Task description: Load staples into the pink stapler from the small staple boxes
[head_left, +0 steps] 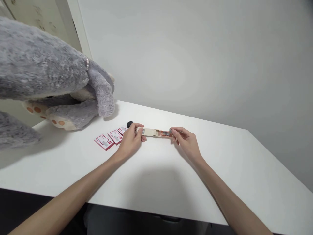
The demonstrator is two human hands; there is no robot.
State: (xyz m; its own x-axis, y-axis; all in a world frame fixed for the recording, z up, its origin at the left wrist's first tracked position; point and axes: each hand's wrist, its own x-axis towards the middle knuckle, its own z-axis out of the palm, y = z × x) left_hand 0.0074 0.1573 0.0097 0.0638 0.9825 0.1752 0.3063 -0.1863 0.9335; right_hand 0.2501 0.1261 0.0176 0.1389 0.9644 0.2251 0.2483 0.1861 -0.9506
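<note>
Device (pixel 149 132), slim and cream, over the worktop (pixel 244 156), its ends pinched by left hand (pixel 130 138) and right hand (pixel 187 140), looks light and stiff but probably delicate in its orange right part, so best held by the edges.

Your left hand (pixel 132 137) hides one end of the cream device (pixel 149 132), your right hand (pixel 187 140) the other. Print on the red-and-white cards (pixel 104 141) is too small for you to read. Your view's left edge crops the grey plush toy (pixel 49 62).
</note>
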